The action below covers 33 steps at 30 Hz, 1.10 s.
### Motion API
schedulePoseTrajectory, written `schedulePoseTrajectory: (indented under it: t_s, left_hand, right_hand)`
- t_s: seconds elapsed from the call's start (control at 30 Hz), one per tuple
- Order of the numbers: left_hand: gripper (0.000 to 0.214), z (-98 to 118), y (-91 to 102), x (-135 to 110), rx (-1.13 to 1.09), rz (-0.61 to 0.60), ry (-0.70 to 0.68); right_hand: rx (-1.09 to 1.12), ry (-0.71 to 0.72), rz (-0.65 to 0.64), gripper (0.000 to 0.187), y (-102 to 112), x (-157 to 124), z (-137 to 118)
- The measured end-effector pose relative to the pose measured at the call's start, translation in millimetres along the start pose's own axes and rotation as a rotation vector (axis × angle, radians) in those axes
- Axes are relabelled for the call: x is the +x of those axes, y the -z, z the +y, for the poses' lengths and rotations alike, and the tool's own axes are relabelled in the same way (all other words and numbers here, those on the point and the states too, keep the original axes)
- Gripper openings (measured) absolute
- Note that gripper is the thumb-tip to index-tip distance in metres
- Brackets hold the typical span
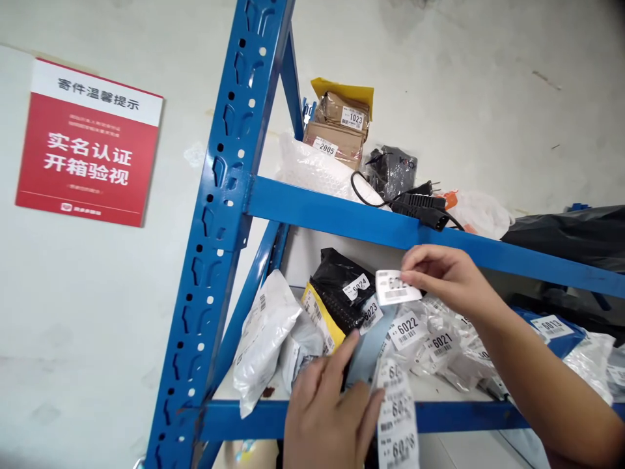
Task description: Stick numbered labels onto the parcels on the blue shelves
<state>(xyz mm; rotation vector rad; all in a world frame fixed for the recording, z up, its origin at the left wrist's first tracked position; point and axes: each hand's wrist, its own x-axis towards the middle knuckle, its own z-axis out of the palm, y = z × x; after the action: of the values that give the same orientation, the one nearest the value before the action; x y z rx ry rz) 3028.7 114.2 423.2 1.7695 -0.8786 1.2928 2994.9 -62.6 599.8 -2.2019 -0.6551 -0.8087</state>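
Observation:
My right hand point(446, 277) pinches a white numbered label sticker point(396, 287) by its right end, in front of the middle shelf. My left hand point(329, 407) grips a strip of label backing point(398, 417) bearing more numbered stickers, which hangs down at the bottom centre. Behind the sticker lie a black bag point(336, 280) tagged 6024, a yellow parcel point(319, 316) and clear-wrapped parcels point(430, 339) tagged 6022 and 6021. A white plastic parcel point(263, 335) leans at the left of that shelf.
A blue metal rack point(219, 215) stands against a white wall. Its upper shelf point(342, 215) carries brown parcels point(339, 127) tagged 1023 and 2005, a black power adapter point(420, 205) and a black bag point(571, 234). A red notice point(88, 143) hangs at left.

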Motion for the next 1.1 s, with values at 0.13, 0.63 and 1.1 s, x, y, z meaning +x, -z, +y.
schedulePoseTrajectory:
  t_s: [0.13,0.63,1.1]
  left_hand:
    - [0.019,-12.9,2.5,6.7,0.248,-0.070,-0.050]
    - [0.024,-14.8,15.7,8.7,0.205,-0.154,-0.027]
    - [0.015,-4.6,13.6,-7.9,-0.176,0.056,-0.024]
  right_hand:
    - [-0.266,0.052,-0.243,0.005,-26.9,11.9,-13.4]
    - [-0.727,0.120,-0.631,0.006,-70.7,37.3,3.8]
    - [-0.874,0.198,-0.399,0.006,-61.8,17.8,11.9]
